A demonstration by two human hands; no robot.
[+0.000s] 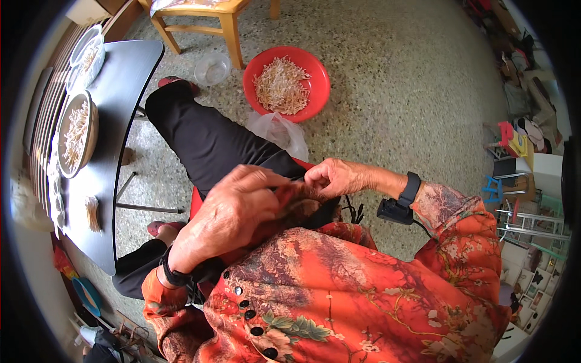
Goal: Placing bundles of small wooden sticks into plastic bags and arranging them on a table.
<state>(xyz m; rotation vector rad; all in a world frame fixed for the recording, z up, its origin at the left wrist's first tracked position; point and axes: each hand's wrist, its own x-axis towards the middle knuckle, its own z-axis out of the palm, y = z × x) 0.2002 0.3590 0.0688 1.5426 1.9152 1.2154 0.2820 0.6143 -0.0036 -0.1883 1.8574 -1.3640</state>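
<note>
Both hands meet over my lap at the lower front of my orange-red floral shirt [339, 266]. My right hand [336, 177] is closed in a pinch on the shirt's hem, thumb and forefinger pressed together. Opposite it, my left hand [233, 206] has its fingers curled at the same gathered cloth; the back of the hand hides its thumb and what lies under the palm. Folds of dark reddish fabric [293, 195] run between the two hands. Below them are my black trousers [206, 133].
A red basin [321, 100] of pale thin strips stands on the floor, near a clear plastic bag [281, 133] and a clear bowl [213, 69]. The dark table [115, 133] at left carries a bowl of strips [75, 136] and a small bundle [92, 213]. A wooden chair [230, 33] stands ahead.
</note>
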